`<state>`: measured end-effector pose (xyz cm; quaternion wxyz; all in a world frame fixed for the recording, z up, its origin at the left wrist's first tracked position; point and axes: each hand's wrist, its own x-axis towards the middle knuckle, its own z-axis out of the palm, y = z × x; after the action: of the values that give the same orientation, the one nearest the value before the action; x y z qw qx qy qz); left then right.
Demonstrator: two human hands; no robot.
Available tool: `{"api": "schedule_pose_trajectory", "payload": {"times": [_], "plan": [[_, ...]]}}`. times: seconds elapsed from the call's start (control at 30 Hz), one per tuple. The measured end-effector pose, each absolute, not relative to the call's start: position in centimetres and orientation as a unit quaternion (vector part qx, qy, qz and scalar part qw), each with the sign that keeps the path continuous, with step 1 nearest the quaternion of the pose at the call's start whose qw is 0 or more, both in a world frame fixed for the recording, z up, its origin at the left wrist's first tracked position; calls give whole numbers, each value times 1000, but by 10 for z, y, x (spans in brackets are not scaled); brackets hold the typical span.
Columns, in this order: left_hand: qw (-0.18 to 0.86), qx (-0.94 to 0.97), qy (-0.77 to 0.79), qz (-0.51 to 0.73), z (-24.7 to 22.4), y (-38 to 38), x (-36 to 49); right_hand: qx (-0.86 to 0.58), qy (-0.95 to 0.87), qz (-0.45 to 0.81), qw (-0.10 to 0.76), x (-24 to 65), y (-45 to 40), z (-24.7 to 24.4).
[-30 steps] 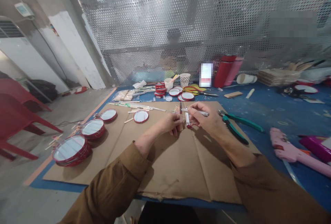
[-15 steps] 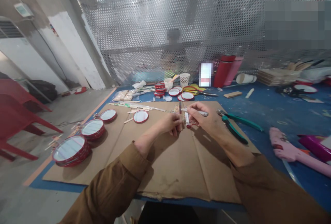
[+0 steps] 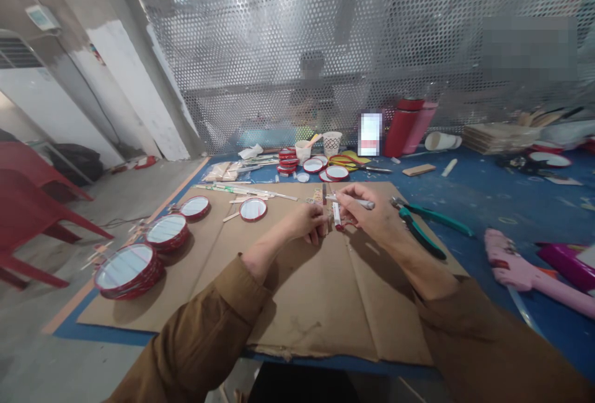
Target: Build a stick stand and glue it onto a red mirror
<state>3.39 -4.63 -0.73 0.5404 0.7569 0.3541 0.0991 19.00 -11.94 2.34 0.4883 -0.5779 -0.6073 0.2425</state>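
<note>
My right hand (image 3: 367, 211) is closed around a white marker pen (image 3: 365, 203), its tip pointing left toward a narrow flat strip (image 3: 324, 193) that looks dark at its top end. My left hand (image 3: 310, 222) has its fingers closed on the lower part of that strip, against the cardboard sheet (image 3: 297, 304). Between the hands is a white, marker-like stick with a red end (image 3: 337, 216); whether the right fingers touch it I cannot tell. Left of the hands, a red-rimmed white disc (image 3: 253, 209) lies near thin wooden sticks (image 3: 231, 217).
Three red drum-like pieces (image 3: 127, 270) line the cardboard's left edge. Green-handled pliers (image 3: 421, 229) and a pink glue gun (image 3: 511, 260) lie on the right. Behind stand paper cups (image 3: 331, 144), scissors (image 3: 367, 168), a lit phone (image 3: 370, 134) and a red bottle (image 3: 403, 128) before a perforated metal panel (image 3: 260, 49).
</note>
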Motion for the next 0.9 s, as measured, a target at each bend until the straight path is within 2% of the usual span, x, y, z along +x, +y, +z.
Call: {"api": "schedule_pose_trajectory", "payload": {"times": [0.37, 0.6, 0.73, 0.9], "plan": [[545, 754, 352, 102, -10, -45, 34, -573, -608, 232, 499, 189, -120, 24], [542, 755, 355, 101, -8, -46, 34, -554, -573, 253, 549, 192, -115, 16], [552, 751, 349, 101, -10, -44, 34, -532, -549, 278, 581, 190, -114, 17], [540, 759, 351, 91, -9, -44, 34, -523, -531, 345, 571, 185, -120, 24]]}}
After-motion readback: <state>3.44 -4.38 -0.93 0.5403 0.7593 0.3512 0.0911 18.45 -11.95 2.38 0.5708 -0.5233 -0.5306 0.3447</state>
